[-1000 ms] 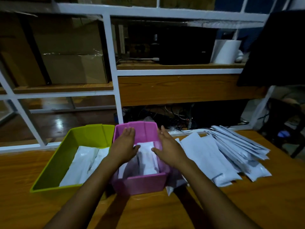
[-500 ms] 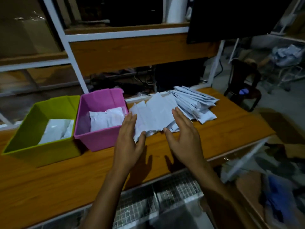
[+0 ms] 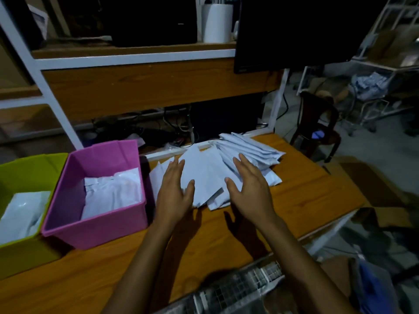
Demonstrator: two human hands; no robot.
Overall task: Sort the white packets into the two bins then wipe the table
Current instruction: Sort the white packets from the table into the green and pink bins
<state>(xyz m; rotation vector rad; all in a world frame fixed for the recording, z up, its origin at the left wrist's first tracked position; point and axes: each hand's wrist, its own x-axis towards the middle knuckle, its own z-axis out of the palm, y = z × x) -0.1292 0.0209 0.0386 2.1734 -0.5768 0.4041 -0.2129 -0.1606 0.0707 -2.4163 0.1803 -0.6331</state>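
A second ago both hands were at the pink bin (image 3: 95, 225); now they are over the loose pile of white packets (image 3: 208, 177) on the wooden surface (image 3: 306, 196), further onto it than half a second ago. The left hand (image 3: 175, 189) lies flat on the pile's left side, fingers straight and together. The right hand (image 3: 249, 189) is spread above its right side, thumb out; whether it touches the packets is hard to tell. Neither hand grips anything. More packets (image 3: 113, 191) lie inside the pink bin, just left of the pile. The green bin (image 3: 22, 252) beside it is cut off by the left edge, and its packets (image 3: 20, 211) show only partly. The pile's lower layers are hidden under the top ones.
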